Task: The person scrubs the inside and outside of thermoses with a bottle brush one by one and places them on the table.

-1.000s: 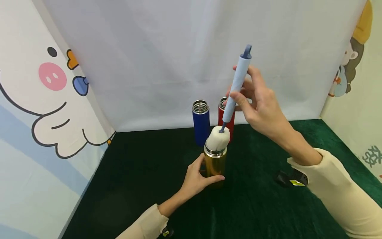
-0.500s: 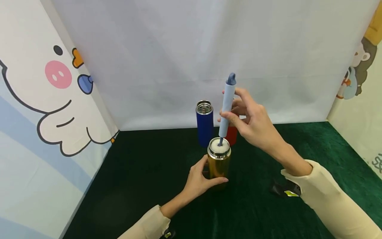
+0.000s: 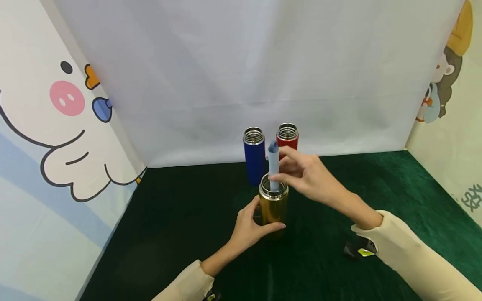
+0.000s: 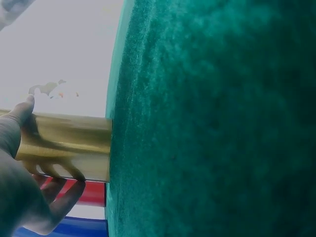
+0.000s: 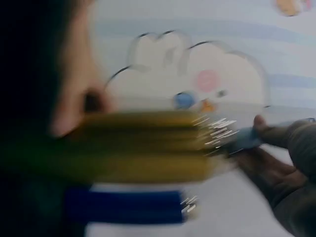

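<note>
Just above the gold bottle (image 3: 273,211), the right hand (image 3: 306,174) pinches a light-blue handle (image 3: 273,164) reaching down inside it. The left hand (image 3: 249,225) curls round that bottle; behind it stand a blue bottle (image 3: 255,161) and red bottle (image 3: 290,144).

A dark green cloth with a short, plush nap (image 3: 308,259) covers the surface that carries everything; to the left of the gold bottle (image 3: 274,209) it looks almost black, and to the right it turns a clearer green. A faint pale streak marks the cloth on the near side of the gold bottle. That bottle stands upright on it, its silvery mouth uncapped. Behind it and a little to its left stands a blue bottle (image 3: 255,161), and behind it, slightly to its right, a red bottle (image 3: 291,144), both upright, uncapped and apart from each other, near the cloth's far edge.
</note>
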`<state>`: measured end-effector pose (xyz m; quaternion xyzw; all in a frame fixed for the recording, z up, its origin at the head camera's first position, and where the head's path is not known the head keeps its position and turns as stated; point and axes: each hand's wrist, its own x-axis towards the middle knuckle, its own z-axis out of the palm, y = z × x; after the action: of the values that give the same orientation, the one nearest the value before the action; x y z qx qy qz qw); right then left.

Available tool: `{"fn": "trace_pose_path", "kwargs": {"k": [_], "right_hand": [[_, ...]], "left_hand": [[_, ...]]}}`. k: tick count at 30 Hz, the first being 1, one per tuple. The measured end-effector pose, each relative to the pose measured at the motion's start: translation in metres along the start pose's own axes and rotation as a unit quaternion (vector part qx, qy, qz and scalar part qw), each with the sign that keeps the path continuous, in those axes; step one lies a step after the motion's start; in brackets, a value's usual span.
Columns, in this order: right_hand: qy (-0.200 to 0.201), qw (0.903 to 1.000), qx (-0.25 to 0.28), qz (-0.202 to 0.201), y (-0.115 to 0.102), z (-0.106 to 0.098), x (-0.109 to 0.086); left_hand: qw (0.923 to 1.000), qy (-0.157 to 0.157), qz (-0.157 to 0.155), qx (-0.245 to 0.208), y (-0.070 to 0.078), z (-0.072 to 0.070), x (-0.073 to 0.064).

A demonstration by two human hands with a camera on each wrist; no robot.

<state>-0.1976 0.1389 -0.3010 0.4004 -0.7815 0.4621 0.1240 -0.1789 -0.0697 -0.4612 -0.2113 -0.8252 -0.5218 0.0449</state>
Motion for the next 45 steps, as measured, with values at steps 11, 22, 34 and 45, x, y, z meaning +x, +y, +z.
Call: {"fn": "trace_pose_path", "kwargs": {"k": [11,22,34,45], "right_hand": [[-0.003,0.9991,0.040,0.014,0.022,0.004,-0.024],[0.163,0.9656,0.200,-0.033,0.021,-0.018,-0.045],[0.272,0.8901,0.365,-0.017,0.038,-0.025,-0.061],[0.216,0.9468,0.238,0.026,0.051,0.018,-0.075]], "left_hand": [[0.9969,-0.075,0.024,0.005,0.001,-0.008,0.005],[0.9870,-0.022,0.092,0.130,0.000,-0.029,0.005],[0.9715,-0.011,0.100,0.215,0.003,-0.041,0.000],[0.9746,-0.029,0.079,0.207,0.000,-0.036,0.000]]}}
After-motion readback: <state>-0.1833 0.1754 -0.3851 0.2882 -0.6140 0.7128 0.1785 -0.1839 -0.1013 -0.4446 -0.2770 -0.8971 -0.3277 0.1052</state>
